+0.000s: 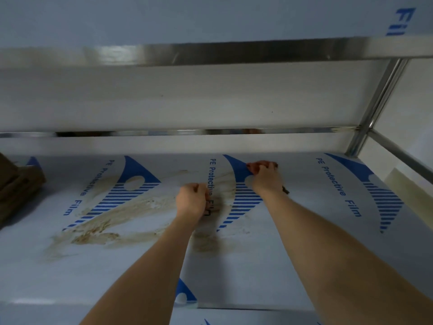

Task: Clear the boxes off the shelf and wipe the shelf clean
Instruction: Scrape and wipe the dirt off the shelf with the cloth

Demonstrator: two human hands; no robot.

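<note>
The shelf [304, 242] is covered in white protective film with blue print and smeared with brown stains [112, 219] across its left and middle. My right hand [266, 177] reaches toward the back and grips a small reddish cloth [256, 165], pressed onto the film. My left hand [191, 199] rests on the stained patch in the middle, its fingers curled into a fist with nothing visible in it. Brown cardboard boxes [16, 186] lie at the shelf's far left edge, partly out of view.
A steel rail [187, 132] runs along the shelf's back, and a steel post [375, 106] stands at the back right corner. Another shelf [210, 51] hangs above. The white wall lies behind.
</note>
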